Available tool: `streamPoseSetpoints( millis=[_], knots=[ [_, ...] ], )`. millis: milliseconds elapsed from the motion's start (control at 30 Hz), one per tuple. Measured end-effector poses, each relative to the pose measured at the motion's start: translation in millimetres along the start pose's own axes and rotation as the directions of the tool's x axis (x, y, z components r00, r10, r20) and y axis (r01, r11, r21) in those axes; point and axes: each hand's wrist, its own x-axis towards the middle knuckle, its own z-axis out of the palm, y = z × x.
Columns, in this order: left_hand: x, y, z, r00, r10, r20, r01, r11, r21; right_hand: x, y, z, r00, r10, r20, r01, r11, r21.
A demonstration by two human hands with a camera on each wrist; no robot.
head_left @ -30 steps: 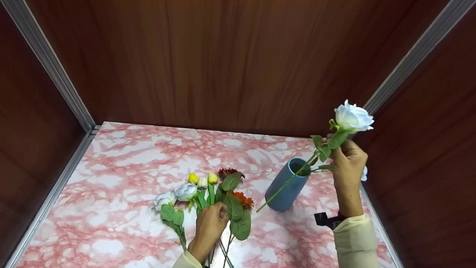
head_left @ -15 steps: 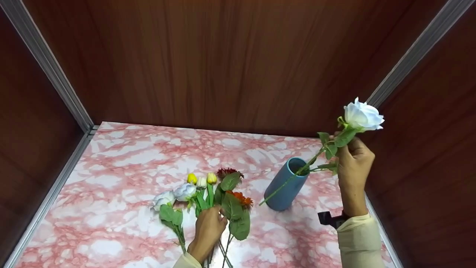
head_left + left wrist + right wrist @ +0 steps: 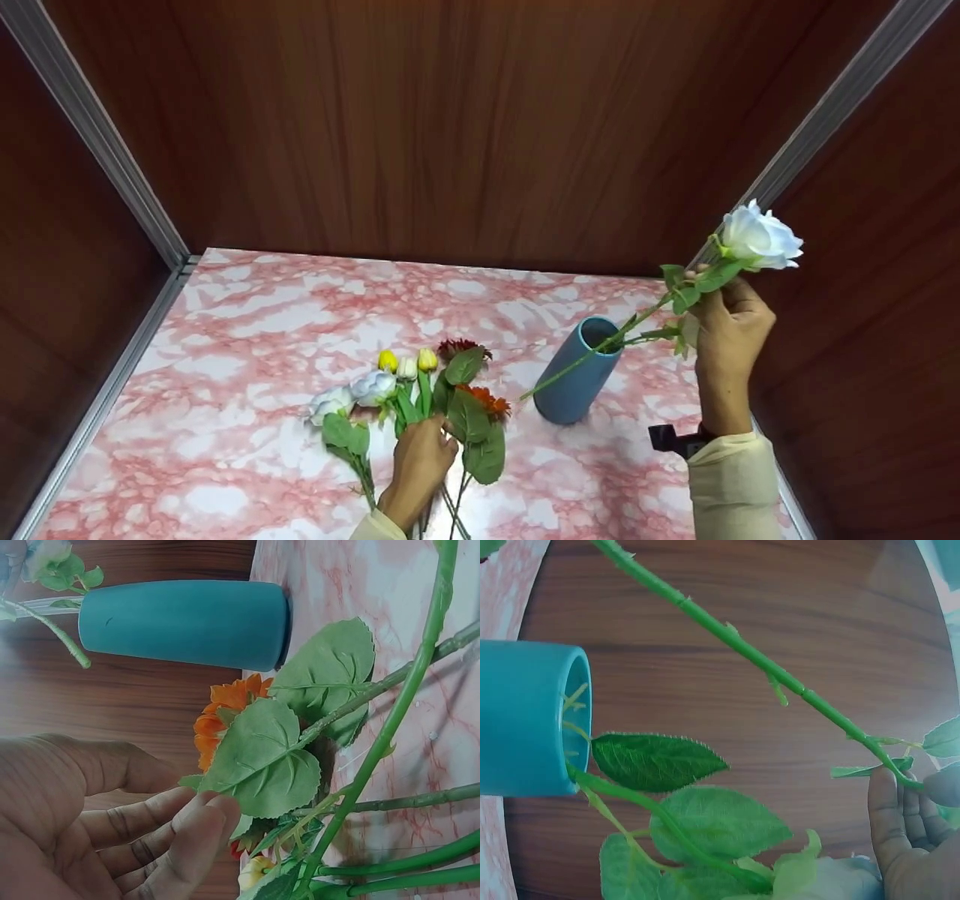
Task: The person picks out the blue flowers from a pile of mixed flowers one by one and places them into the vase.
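Note:
My right hand (image 3: 731, 337) pinches the stem of a white rose (image 3: 761, 236), just below its bloom. The rose's bare lower stem (image 3: 727, 634) slants outside the blue vase (image 3: 576, 386), crossing in front of its mouth in the head view. Inside the vase stands another leafy stem (image 3: 660, 810), leaning right, its pale bloom (image 3: 840, 877) partly cut off in the right wrist view. Among the flowers on the table, my left hand (image 3: 421, 457) has loosely bent fingers, the fingertips at the edge of a broad green leaf (image 3: 262, 757) of the orange flower (image 3: 225, 716).
Beside the left hand lie two white flowers (image 3: 352, 397), yellow and white tulips (image 3: 407, 366) and a dark red flower (image 3: 461, 348). The pink marbled tabletop (image 3: 247, 360) is enclosed by brown wood-grain panels (image 3: 480, 135) with grey metal edging.
My right hand has moved right with the white rose, and the stem's lower end has risen across the vase's front. The left hand and the flowers around it have hardly moved.

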Motion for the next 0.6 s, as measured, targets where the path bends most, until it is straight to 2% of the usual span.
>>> streamPoseSetpoints(
  millis=[133,333,600],
  knots=[
    [0.3,-0.3,0.0,1.000,-0.002,0.013,0.002,1.000,0.004,4.4,-1.6,-5.0,0.999,0.003,-0.046,-0.005,0.999,-0.039],
    [1.2,-1.7,0.6,0.999,-0.013,0.037,0.013,1.000,0.016,12.4,0.0,-15.5,0.995,-0.001,-0.104,-0.003,0.999,-0.035],
    [0.5,-0.7,1.1,1.000,-0.010,0.021,0.010,1.000,-0.002,20.1,2.6,-24.3,0.984,0.038,-0.174,-0.041,0.999,-0.015]
  ],
)
